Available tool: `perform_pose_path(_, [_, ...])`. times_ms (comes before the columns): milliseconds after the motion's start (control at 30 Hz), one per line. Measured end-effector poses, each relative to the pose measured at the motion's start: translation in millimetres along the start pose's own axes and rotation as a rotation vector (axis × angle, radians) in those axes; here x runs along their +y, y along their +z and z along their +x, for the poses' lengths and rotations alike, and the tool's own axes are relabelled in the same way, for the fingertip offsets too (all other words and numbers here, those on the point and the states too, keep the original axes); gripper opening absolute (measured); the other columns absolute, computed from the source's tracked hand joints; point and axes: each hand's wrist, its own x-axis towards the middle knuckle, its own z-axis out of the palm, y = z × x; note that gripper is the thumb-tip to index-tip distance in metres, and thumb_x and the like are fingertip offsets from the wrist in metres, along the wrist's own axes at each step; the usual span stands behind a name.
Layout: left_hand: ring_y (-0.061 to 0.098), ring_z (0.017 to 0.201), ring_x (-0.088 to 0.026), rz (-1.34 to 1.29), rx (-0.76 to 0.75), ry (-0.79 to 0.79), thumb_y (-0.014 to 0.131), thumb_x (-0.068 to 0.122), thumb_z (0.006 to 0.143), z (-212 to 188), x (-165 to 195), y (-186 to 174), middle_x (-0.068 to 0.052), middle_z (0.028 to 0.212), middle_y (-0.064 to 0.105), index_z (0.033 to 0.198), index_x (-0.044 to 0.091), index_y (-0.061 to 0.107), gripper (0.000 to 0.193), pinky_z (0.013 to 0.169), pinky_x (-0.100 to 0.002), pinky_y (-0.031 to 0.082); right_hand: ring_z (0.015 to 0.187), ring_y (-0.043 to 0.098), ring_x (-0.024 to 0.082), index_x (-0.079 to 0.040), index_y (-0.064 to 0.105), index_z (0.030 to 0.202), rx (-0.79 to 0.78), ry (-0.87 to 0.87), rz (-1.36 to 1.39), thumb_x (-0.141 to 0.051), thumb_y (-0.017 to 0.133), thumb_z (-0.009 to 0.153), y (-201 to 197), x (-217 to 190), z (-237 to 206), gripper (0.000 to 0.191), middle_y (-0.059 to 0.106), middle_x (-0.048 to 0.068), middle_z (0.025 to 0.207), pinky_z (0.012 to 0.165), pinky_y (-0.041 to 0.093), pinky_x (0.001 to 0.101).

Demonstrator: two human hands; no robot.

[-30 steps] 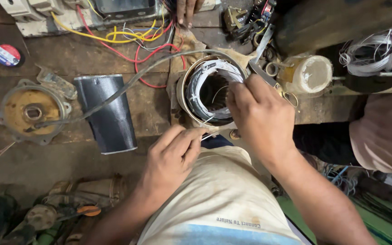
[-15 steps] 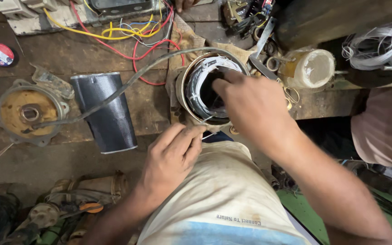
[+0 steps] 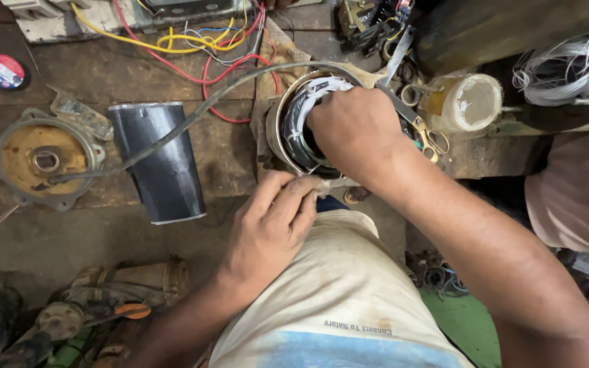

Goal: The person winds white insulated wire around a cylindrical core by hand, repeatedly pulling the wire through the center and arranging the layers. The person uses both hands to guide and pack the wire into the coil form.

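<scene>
Reaching into motor stator bore, right hand closed on white windings | left hand fingers flat, bracing near rim just below | risk: insulation nicked on housing edge; grey cable left of hands may snag.

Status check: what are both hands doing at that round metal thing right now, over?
Right hand inside the motor housing, on the windings. Left hand steadying its lower rim. Grey cable draped across the top.
</scene>
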Motion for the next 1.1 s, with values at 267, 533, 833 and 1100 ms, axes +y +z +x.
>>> perform_pose_path(267, [0.07, 0.086, -0.03, 0.012, -0.001, -0.027, 0.073, 0.007, 0.094, -2.7, 1.6, -1.6, -0.011, 0.103, 0.063, 0.115, 0.007, 0.069, 0.021, 0.074, -0.04, 0.057, 0.073, 0.075, 0.029, -0.01, 0.078, 0.078, 0.175, -0.101, -0.063, -0.013, 0.066, 0.082, 12.7, -4.1, -6.3, 0.013, 0.075, 0.012, 0.085, 0.059, 0.059, 0.0403])
perform_pose_path(533, [0.069, 0.091, -0.028, 0.066, 0.018, 0.012, 0.074, 0.008, 0.095, -1.2, 4.0, 2.5, -0.009, 0.105, 0.062, 0.114, 0.007, 0.07, 0.02, 0.079, -0.04, 0.057, 0.086, 0.075, 0.032, -0.01, 0.08, 0.088, -0.081, -0.104, -0.014, -0.013, 0.069, 0.082, -0.5, 3.9, 0.1, 0.013, 0.077, 0.014, 0.091, 0.072, 0.06, 0.0427])
perform_pose_path(833, [0.067, 0.092, -0.024, 0.272, 0.171, 0.068, 0.081, 0.012, 0.09, 5.7, 3.2, 25.0, -0.007, 0.116, 0.06, 0.099, 0.009, 0.07, 0.015, 0.08, -0.04, 0.055, 0.08, 0.073, 0.034, -0.013, 0.079, 0.091, 0.156, -0.158, 0.156, -0.014, 0.071, 0.084, -11.2, 7.0, -19.0, 0.011, 0.074, 0.013, 0.086, 0.068, 0.057, 0.0458])
perform_pose_path(1100, [0.062, 0.107, -0.024, -0.073, 0.222, 0.058, 0.069, 0.016, 0.102, 10.8, 16.7, -10.6, -0.012, 0.12, 0.058, 0.105, 0.003, 0.063, 0.014, 0.093, -0.037, 0.054, 0.059, 0.068, 0.03, -0.009, 0.072, 0.106, 0.519, -0.06, 0.563, -0.036, 0.078, 0.085, 39.6, -20.3, -119.5, 0.034, 0.068, 0.013, 0.07, 0.053, 0.053, 0.0424])
